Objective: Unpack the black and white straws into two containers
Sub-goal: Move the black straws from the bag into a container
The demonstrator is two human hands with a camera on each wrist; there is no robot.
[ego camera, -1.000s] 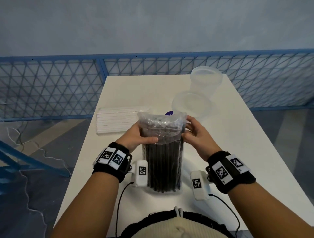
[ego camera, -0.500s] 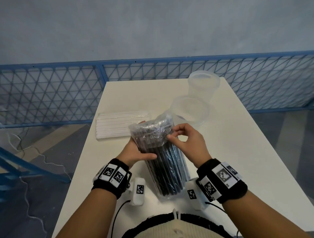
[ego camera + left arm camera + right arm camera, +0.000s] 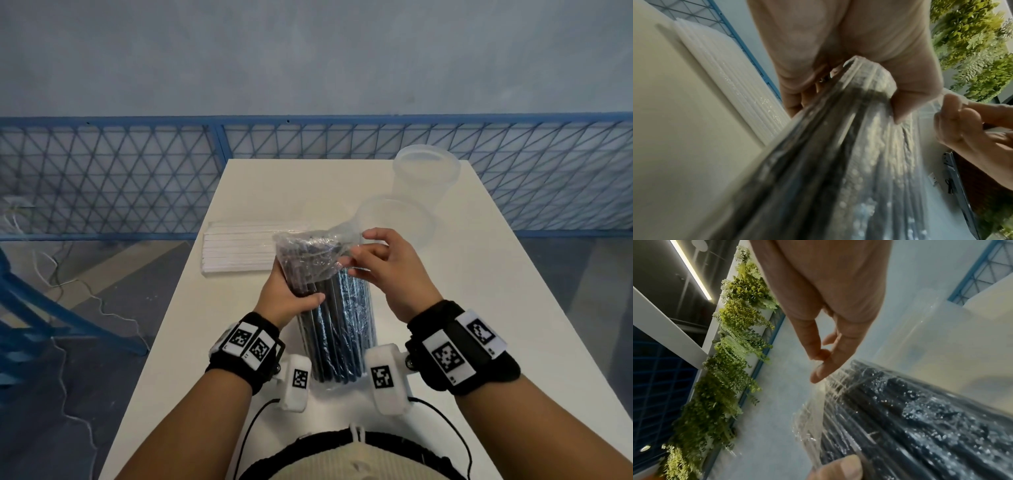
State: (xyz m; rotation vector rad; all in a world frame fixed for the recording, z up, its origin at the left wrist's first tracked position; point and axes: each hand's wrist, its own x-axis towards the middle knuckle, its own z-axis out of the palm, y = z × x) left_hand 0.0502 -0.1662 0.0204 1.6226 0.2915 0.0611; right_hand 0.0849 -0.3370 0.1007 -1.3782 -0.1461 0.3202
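A clear plastic bag of black straws (image 3: 334, 322) stands tilted on the white table (image 3: 445, 308), its lower end on the table near me. My left hand (image 3: 291, 294) grips the bag around its upper part; the thumb lies across the front (image 3: 906, 104). My right hand (image 3: 376, 260) pinches the loose clear film at the bag's top right between thumb and forefinger (image 3: 822, 356). A flat pack of white straws (image 3: 246, 248) lies on the table's left side. Two clear plastic containers stand at the far right: a near one (image 3: 400, 222) and a far one (image 3: 426, 171).
A blue mesh fence (image 3: 102, 178) runs behind the table and along its left side. Cables (image 3: 78, 298) trail on the floor at the left. The table's left edge lies close to the white straw pack.
The bag has tipped from upright to leaning left. My right hand left the bag's side and now pinches the film at its top, pulling it to the right.
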